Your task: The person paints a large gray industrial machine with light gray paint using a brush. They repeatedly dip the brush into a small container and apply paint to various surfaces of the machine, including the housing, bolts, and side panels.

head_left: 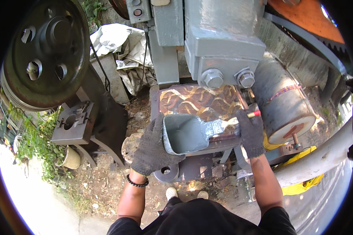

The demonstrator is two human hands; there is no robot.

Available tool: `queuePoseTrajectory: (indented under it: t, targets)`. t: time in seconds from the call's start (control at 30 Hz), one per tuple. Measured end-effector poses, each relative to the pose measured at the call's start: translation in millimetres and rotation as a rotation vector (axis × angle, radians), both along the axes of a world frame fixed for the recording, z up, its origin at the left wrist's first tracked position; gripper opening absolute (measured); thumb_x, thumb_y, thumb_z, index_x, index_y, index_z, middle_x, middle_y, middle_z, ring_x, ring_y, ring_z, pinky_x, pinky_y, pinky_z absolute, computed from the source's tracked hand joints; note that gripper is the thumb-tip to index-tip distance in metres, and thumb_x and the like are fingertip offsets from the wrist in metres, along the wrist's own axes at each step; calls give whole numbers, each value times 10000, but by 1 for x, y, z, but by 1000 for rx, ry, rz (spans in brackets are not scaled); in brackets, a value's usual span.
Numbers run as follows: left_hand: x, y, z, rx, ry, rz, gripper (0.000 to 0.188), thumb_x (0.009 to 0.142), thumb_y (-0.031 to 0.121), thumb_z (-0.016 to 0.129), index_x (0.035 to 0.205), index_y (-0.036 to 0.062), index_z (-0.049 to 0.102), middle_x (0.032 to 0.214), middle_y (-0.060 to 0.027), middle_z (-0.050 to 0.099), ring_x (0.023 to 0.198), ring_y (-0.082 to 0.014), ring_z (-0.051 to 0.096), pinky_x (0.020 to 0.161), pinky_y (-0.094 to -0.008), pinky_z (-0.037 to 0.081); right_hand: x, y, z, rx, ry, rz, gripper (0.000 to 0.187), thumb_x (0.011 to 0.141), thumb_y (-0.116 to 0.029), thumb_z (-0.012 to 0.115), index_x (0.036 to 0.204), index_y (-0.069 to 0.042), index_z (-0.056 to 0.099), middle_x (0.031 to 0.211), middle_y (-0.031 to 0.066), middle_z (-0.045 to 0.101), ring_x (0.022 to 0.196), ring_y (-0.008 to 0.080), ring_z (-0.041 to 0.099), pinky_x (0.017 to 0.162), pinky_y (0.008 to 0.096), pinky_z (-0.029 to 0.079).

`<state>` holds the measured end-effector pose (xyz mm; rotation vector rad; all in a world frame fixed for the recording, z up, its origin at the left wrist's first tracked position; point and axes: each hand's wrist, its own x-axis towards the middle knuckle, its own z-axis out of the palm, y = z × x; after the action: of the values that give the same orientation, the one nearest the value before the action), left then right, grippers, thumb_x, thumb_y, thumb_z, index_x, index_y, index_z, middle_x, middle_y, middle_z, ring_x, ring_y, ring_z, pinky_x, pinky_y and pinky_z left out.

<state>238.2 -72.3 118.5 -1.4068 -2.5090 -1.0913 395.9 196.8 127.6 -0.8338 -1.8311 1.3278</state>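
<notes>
My left hand (pixel 151 150), in a dark knit glove, is closed on the side of a squarish paint container (pixel 174 127) with grey paint coating its inside. In my right hand (pixel 251 133), gloved the same way, is a paintbrush (pixel 228 122). Its red handle end sticks out beyond the fingers. Wet grey paint covers the bristles, which point left at the container's right rim; whether they touch it I cannot tell. Beneath both lies a machine bed covered by a brown and gold patterned sheet (pixel 200 98). Directly behind it rises a grey-painted machine body (pixel 223 51) with two large bolts.
A dark machine with a big flywheel (pixel 47 55) stands at left, near green plants (pixel 37 137). Crumpled silver sheeting (pixel 113 39) lies behind. On the right are a rusty metal drum (pixel 280 98), a pale pipe (pixel 317 156) and an orange wheel (pixel 310 15).
</notes>
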Motion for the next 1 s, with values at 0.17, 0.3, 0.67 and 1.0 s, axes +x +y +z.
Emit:
queuePoseTrajectory:
  t: [0.17, 0.3, 0.67, 1.0]
  targets:
    - [-40, -9, -17, 100, -22, -116, 1185, 625, 477, 961, 1520, -36, 377, 1419, -272, 543, 1305, -470, 536, 1100, -533, 459, 10, -13, -6, -393, 193, 197, 219, 1041, -197, 646, 1166, -18, 660, 910, 72, 723, 704, 151, 704, 618, 304, 602]
    - [-68, -9, -27, 116, -55, -203, 1097, 636, 453, 957, 1475, -19, 430, 1406, -260, 557, 1301, -445, 548, 1093, -521, 469, 10, -31, -15, -238, 231, 320, 227, 1009, -102, 676, 1199, 20, 648, 1064, 133, 727, 905, 207, 744, 810, 333, 624]
    - [-125, -1, -55, 372, -367, -318, 962, 634, 350, 996, 1414, 66, 509, 1301, -102, 642, 1182, -242, 634, 1017, -406, 524, 37, -91, 13, -528, 847, 247, 287, 935, -109, 704, 1164, 20, 589, 1134, 199, 678, 1030, 303, 721, 844, 401, 652]
    - [-145, 36, -98, 415, -396, -127, 1070, 677, 340, 966, 1527, 59, 380, 1414, -128, 551, 1291, -290, 562, 1099, -428, 470, -11, -54, 169, 1041, 708, -177, 332, 1055, -195, 605, 1324, -1, 608, 1404, 224, 598, 1202, 336, 674, 1008, 466, 585]
